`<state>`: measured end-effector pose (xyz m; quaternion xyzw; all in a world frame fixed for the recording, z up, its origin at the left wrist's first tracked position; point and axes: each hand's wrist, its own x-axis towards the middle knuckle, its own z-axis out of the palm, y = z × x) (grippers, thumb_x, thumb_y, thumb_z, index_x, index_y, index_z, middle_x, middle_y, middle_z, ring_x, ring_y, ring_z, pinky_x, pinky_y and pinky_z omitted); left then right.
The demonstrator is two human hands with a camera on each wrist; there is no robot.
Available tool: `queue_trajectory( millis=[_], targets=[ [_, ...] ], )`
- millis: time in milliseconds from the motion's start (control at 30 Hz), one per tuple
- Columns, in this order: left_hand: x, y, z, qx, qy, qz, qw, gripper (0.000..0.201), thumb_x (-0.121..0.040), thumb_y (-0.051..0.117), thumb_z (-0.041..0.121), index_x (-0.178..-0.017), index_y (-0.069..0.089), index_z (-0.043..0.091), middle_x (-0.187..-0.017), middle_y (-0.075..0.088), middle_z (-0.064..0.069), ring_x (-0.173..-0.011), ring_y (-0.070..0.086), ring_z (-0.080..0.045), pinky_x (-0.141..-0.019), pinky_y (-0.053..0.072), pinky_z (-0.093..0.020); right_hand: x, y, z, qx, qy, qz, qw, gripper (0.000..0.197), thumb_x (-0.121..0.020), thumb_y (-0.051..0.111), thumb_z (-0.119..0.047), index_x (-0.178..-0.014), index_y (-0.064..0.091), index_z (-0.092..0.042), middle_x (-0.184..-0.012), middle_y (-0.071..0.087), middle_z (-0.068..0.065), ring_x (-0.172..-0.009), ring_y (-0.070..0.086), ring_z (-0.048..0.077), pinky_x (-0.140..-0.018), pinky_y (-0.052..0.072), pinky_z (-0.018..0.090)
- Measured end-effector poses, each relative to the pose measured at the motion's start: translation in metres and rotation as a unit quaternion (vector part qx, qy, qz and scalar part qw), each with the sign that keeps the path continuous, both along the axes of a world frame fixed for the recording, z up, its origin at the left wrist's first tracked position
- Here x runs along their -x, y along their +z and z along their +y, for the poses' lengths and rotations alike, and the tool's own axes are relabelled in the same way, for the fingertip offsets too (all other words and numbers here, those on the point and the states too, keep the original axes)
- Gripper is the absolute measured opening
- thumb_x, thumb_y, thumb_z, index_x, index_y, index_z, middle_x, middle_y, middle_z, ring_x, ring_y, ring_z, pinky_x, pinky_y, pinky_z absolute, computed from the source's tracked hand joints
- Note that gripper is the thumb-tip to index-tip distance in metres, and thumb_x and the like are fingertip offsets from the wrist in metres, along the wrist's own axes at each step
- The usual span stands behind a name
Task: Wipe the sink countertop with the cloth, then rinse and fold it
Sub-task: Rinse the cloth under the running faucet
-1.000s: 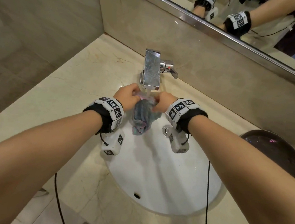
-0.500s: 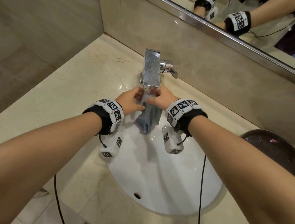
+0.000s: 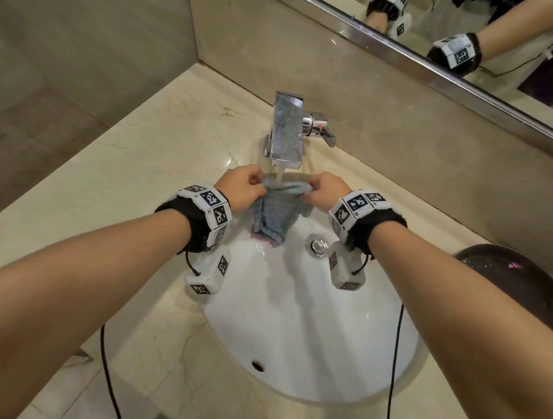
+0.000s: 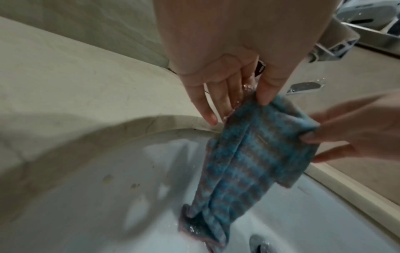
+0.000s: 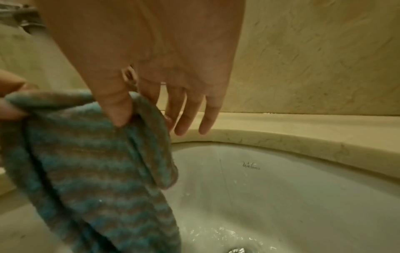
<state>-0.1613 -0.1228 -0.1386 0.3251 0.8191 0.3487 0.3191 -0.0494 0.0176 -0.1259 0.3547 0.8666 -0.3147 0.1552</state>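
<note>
White oval ceramic basin [image 3: 308, 329]: holds hanging blue-grey striped terry cloth [image 3: 273, 214], under water from the square chrome faucet [image 3: 286, 133]. Left hand [image 3: 242, 186] and right hand [image 3: 325, 192] each pinch a top corner. Hands now wider apart; cloth spread, previously bunched.

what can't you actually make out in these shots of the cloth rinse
- Head view: the fingertips of the left hand and right hand are hidden behind their own knuckles.
- Left wrist view: the lower end of the blue striped cloth is blurred and cut off by the bottom edge.
- Right wrist view: the small script on the white basin is too small to read; the chrome tap is hidden by the palm.
</note>
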Motion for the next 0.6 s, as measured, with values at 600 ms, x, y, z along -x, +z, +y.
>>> queue_trajectory(
  millis=[600],
  targets=[
    [-0.005,0.000,-0.003,-0.036,-0.030,0.024,0.999,0.016,-0.086,0.060,0.011,-0.100,0.063,0.002,-0.104,0.068,-0.017,-0.100,0.062,-0.030,-0.092,0.050,-0.037,0.018,0.009,-0.016,-0.067,0.102,-0.055,0.991,0.028,-0.084,0.064,-0.016,-0.111,0.063,-0.006,-0.090,0.059,0.009,-0.083,0.057,0.025,-0.068,0.042,0.024]
  ],
)
